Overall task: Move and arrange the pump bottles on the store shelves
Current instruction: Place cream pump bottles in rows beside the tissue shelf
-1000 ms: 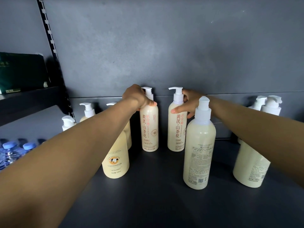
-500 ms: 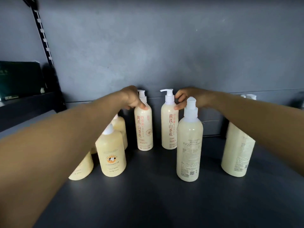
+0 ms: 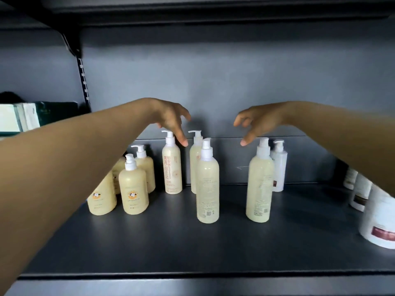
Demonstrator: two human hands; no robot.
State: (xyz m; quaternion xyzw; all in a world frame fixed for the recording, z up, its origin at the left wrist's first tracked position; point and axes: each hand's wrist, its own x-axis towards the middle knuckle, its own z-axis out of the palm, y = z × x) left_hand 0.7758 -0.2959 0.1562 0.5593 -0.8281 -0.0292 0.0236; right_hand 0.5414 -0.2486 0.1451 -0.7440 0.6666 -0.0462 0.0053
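My L hand (image 3: 168,116) & R hand (image 3: 258,120) fingers spread, empty, above upright cream plastic pump bottles (image 3: 172,167); nozzles point left.

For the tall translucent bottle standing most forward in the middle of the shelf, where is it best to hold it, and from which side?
Probably the straight body of the tall translucent bottle, below its white pump, approached from the front. It stands upright with bare shelf before it, while another bottle stands close behind, so a rear approach is crowded.
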